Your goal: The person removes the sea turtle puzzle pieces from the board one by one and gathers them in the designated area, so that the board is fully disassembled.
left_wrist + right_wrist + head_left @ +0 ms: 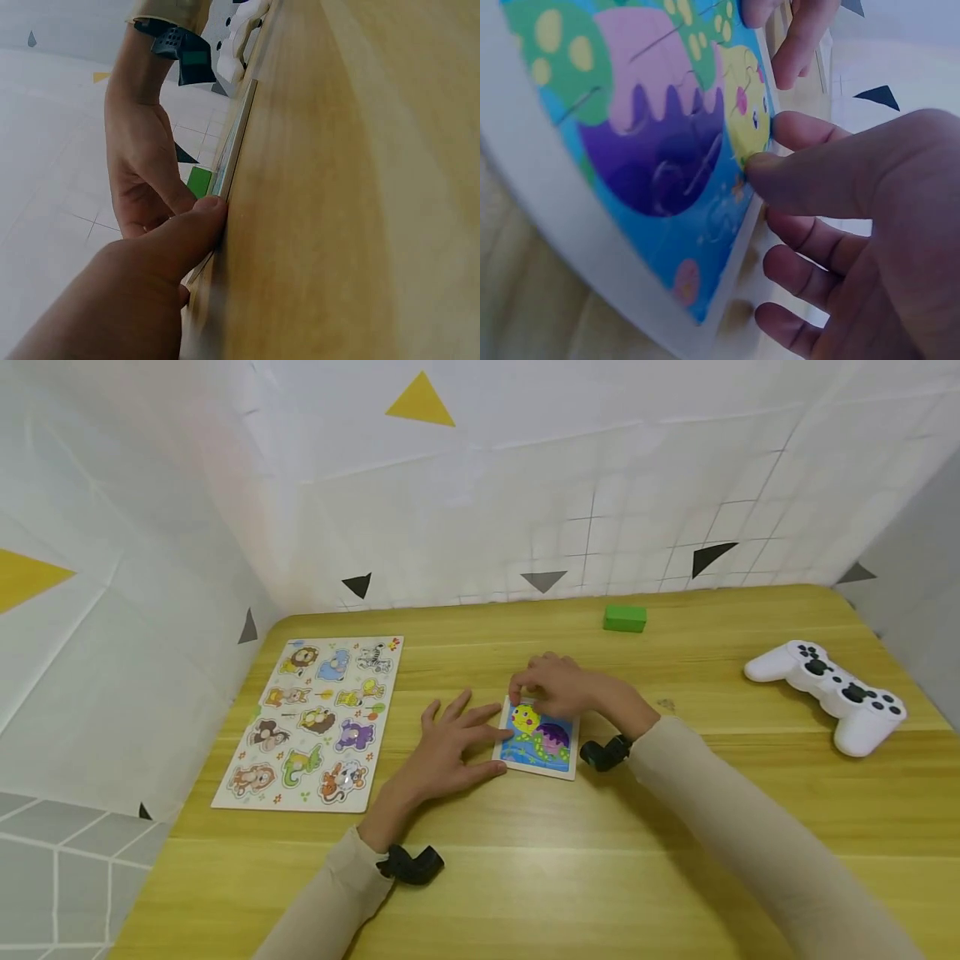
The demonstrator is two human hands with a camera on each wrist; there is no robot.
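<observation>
A small square jigsaw puzzle (537, 765) with a turtle picture and a pale wooden frame lies flat on the table. My left hand (447, 750) is spread out at its left side, the thumb touching the frame near the lower left corner and a fingertip reaching over the edge. At the far edge, my right hand (553, 685) pinches the puzzle. In the right wrist view the right thumb (810, 180) rests on the picture by the turtle's yellow head, with the forefinger at the frame's rim and the other fingers curled beyond it.
To the left lies a larger animal puzzle board (318, 724) with several animal pieces in it. A green block (625, 618) is near the table's back edge. On the right sits a white game controller (828, 693). Pale patterned sheets (480, 510) hang behind the table.
</observation>
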